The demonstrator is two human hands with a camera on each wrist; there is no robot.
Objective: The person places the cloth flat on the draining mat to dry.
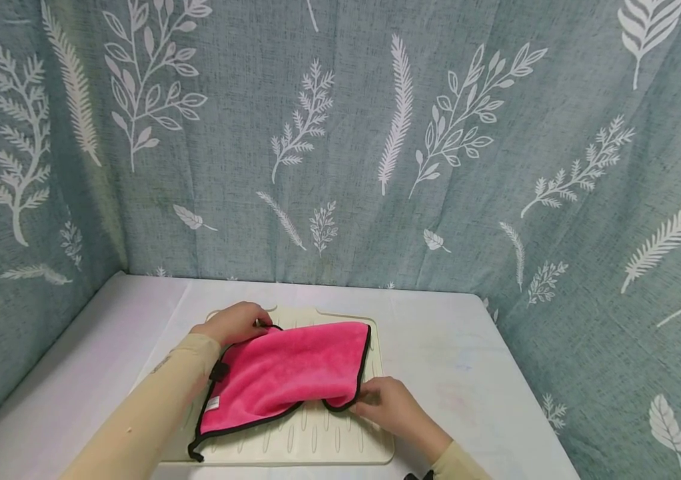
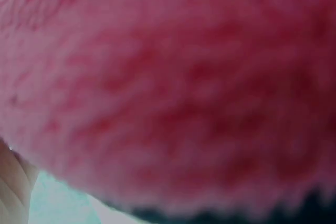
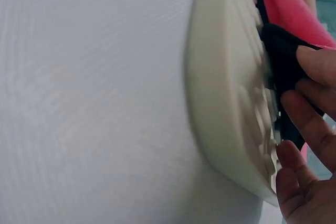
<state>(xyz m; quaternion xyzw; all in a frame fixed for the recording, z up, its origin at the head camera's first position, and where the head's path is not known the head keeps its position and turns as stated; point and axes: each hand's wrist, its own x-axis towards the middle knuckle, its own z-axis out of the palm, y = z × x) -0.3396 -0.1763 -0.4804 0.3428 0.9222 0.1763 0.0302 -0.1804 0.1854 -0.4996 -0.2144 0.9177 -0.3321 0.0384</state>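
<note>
A bright pink plush cloth (image 1: 292, 363) with black edging lies over a cream ridged tray (image 1: 316, 455). My left hand (image 1: 235, 323) pinches the cloth's far left edge. At the near right corner, my right hand (image 1: 390, 403) holds the edging between thumb and fingers. The right wrist view shows that hand (image 3: 315, 145) on the black edging (image 3: 286, 51), with the lower fingers beside the tray's ridges. Part of the near edge is folded up. Blurred pink pile (image 2: 157, 93) fills most of the left wrist view and hides the left fingertips.
The tray rests on a white table (image 1: 448, 360). Grey-green curtains (image 1: 352, 133) with white leaf prints stand behind the table and along both sides. A black strap end (image 1: 195, 453) hangs at the cloth's near left corner, and a small black tab (image 1: 218, 371) sits on its left edge.
</note>
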